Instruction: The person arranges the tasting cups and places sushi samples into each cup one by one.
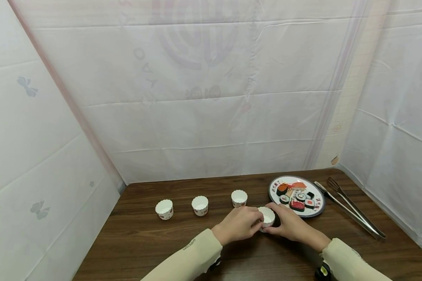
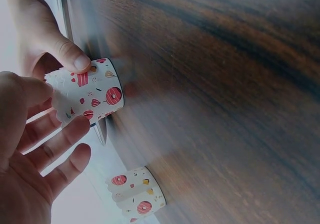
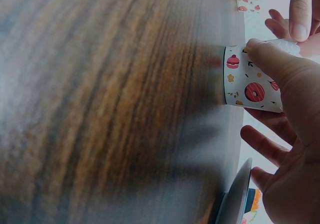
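A white paper baking cup (image 1: 267,216) with a scalloped rim and red doughnut prints stands upright between both hands. My right hand (image 1: 292,224) grips its right side, with the thumb on the near wall, as the right wrist view shows. From the left, my left hand (image 1: 240,224) pinches the rim; its other fingers spread beside the wall in the left wrist view. Whether the base touches the table cannot be told. Three similar cups stand to the left: a far-left cup (image 1: 164,210), a middle cup (image 1: 200,206) and a nearer one (image 1: 239,198).
Behind my right hand lies a round plate (image 1: 315,210) with several sushi pieces and red lettering. Metal tongs (image 1: 358,220) rest on the dark wooden table (image 1: 144,242) at the right. White sheeting (image 1: 204,128) hangs along the table's back and sides.
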### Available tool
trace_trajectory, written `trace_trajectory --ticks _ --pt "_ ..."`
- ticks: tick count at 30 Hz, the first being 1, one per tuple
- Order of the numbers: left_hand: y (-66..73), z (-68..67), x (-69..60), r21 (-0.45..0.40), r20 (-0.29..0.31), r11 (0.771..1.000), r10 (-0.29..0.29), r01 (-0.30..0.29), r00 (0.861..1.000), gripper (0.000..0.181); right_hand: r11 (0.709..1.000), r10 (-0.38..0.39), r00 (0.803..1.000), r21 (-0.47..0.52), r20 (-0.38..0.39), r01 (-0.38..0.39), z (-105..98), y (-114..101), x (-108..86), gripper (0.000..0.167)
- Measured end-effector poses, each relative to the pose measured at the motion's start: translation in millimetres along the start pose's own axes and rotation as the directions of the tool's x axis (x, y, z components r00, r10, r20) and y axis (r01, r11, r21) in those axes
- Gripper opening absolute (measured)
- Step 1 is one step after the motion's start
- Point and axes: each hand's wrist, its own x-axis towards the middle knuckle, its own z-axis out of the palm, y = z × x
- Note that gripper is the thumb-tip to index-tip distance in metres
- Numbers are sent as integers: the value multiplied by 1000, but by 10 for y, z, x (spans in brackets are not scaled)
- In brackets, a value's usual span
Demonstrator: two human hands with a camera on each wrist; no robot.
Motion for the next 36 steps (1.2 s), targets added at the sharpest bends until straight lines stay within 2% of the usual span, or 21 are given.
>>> trace_trajectory --ticks 10,30,33,36 --pt "15 -5 10 19 12 1000 -10 10 1000 5 1000 28 1000 -2 7 -28 -8 -19 -2 58" --pt "-1 -32 -19 4 26 1000 -12 12 1000 6 1000 6 1000 7 -8 -6 10 -8 -5 60" --pt "-14 -59 -29 -15 7 1000 -9 9 1000 5 1000 2 1000 5 -15 -2 9 -5 -6 62" --pt "-27 -100 -43 -31 -44 1000 -1 -1 999 5 1000 -22 999 6 -28 22 7 5 1 64"
